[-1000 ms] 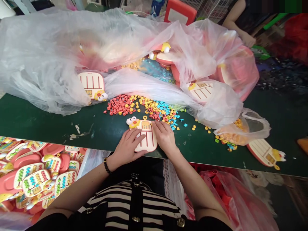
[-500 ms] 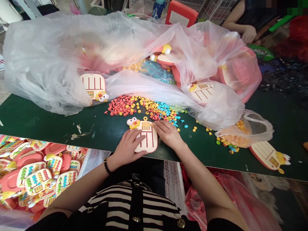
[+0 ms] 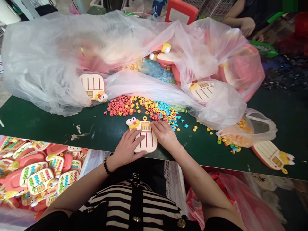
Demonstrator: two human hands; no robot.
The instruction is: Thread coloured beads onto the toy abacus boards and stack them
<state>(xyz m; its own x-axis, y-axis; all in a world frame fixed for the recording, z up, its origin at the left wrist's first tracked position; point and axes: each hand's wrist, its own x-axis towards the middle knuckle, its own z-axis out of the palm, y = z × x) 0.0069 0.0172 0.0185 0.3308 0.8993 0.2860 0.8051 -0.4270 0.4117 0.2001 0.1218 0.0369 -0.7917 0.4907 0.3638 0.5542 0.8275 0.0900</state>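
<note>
A cream toy board [image 3: 150, 144] with dark red slots, a yellow panel and a bulging-eyed yellow duck head lies on the green table in front of me. My left hand [image 3: 127, 144] grips its left side, fingers across the face and thumb along the near edge. At the upper right corner is my right hand [image 3: 166, 134], its fingers pressed together over the board; whatever they pinch is hidden. Just beyond sits a pile of small red pieces [image 3: 120, 106], with yellow pieces [image 3: 149, 103] and blue pieces [image 3: 164, 108] to its right.
A large clear plastic bag [image 3: 48, 57] of toy parts spans the table's far side. Similar boards lie at left [image 3: 92, 82] and right [image 3: 267, 152]. A small plastic bag [image 3: 237, 136] holds orange pieces. Filled boards [image 3: 39, 181] heap at lower left. Another person's hand [image 3: 247, 26] shows at upper right.
My right hand has shifted slightly left, its fingertips a little farther over the board's corner. My left hand keeps its hold, and the view has moved slightly.
</note>
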